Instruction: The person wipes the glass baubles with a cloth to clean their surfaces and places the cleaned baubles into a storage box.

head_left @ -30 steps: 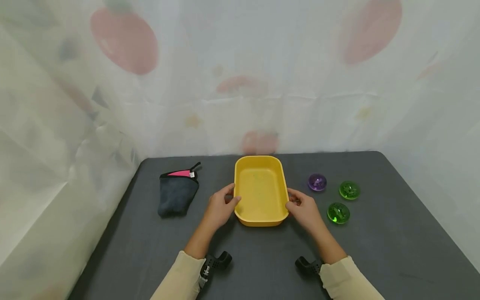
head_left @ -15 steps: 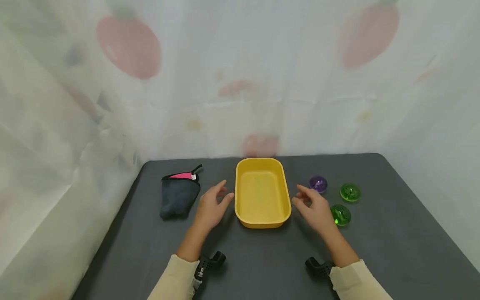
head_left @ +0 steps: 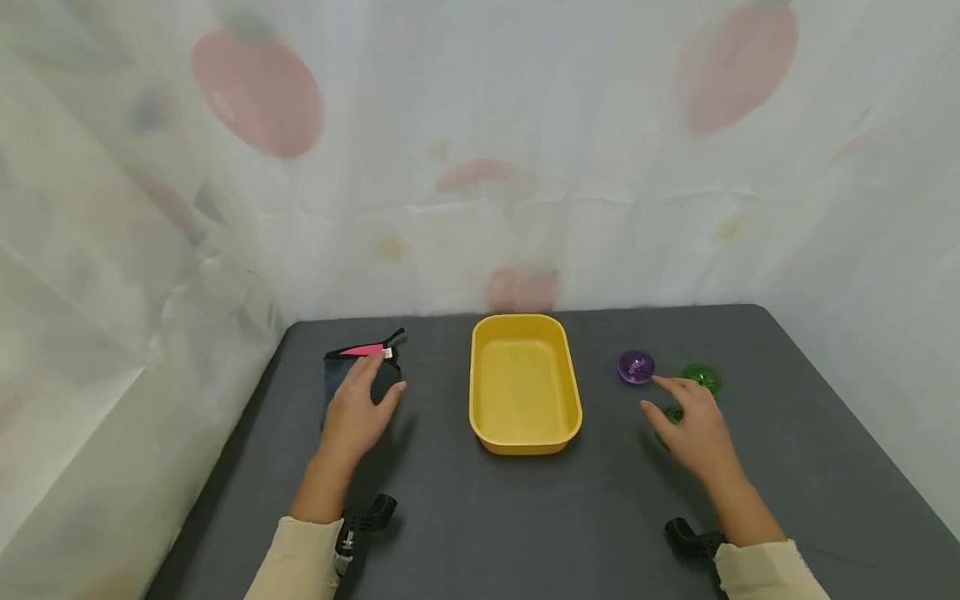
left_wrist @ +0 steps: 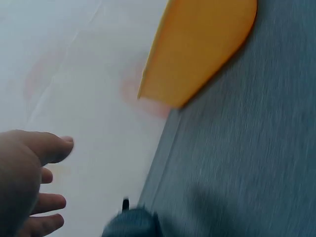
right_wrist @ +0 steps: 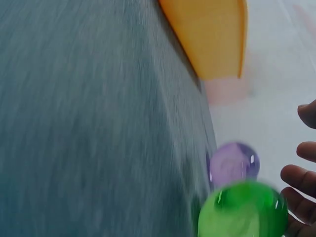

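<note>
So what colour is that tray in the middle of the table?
The tray is plain yellow, seen best in the head view.

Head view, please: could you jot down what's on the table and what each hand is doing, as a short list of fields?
surface: dark grey table
middle: yellow tray, nothing visible inside
left side: dark cloth pouch with a pink edge
right side: purple ball, two green balls
left hand: open, over the pouch; contact unclear
right hand: open, fingers spread over the nearer green ball
backdrop: pale curtain with pink shapes
</note>
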